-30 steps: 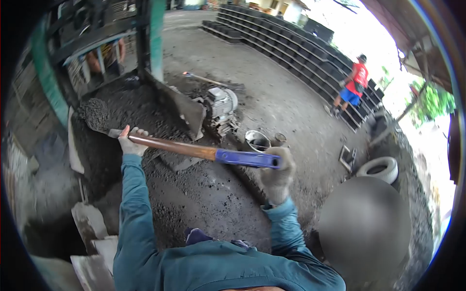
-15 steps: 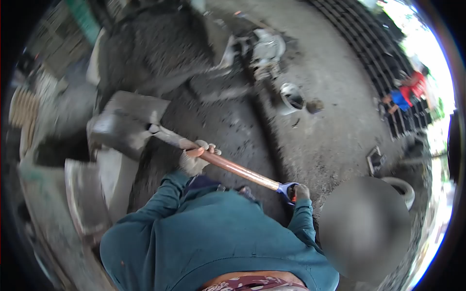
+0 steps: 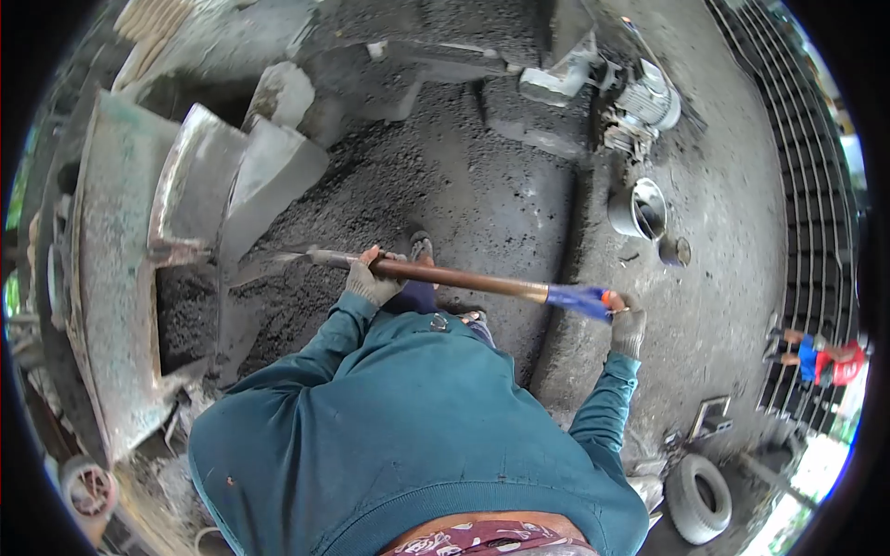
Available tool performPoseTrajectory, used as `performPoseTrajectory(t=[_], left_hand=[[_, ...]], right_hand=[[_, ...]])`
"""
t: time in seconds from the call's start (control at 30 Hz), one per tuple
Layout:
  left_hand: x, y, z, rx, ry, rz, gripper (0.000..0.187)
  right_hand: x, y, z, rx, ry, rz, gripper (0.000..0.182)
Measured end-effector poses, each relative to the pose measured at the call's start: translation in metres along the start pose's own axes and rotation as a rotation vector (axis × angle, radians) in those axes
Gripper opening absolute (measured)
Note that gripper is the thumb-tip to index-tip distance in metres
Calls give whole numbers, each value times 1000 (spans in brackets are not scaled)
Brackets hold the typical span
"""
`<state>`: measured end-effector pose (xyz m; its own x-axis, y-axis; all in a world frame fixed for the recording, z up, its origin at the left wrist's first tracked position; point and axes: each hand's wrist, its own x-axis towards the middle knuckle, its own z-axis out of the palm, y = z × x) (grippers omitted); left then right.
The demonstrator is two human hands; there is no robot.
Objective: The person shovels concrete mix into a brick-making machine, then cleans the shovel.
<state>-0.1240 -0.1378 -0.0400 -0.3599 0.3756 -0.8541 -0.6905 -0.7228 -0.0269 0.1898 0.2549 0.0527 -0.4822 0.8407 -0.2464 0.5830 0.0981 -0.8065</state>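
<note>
A shovel with a brown wooden shaft and a blue grip lies across the front of my body. My left hand, in a grey knit glove, is closed around the shaft near the metal socket. At the other end, my gloved right hand grips the blue handle. The blade points left, seen almost edge-on, low over dark gritty material beside a metal trough. My shoe shows just beyond the shaft.
Upright metal plates stand at the left. A low ledge on the right carries a bucket, a small can and a motor. A tyre lies lower right. A person in red is near the bar grating.
My view has swung left, so the surroundings appear shifted and rotated. The shovel blade has turned from its broad face to nearly edge-on and dropped lower; both hands keep their hold.
</note>
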Motion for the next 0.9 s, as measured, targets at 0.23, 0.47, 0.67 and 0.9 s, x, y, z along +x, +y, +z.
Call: performPoseTrajectory(t=[0.23, 0.47, 0.67, 0.9], left_hand=[[106, 43, -48, -172, 321, 3, 18], [162, 56, -42, -221, 381, -28, 19], [190, 59, 6, -176, 394, 58, 21], [244, 7, 61, -219, 226, 255, 24]], right_hand=[[41, -143, 73, -61, -102, -619, 39], [84, -195, 114, -152, -442, -540, 47], [119, -170, 119, 70, -508, -235, 39], [162, -86, 143, 185, -473, 238, 21]])
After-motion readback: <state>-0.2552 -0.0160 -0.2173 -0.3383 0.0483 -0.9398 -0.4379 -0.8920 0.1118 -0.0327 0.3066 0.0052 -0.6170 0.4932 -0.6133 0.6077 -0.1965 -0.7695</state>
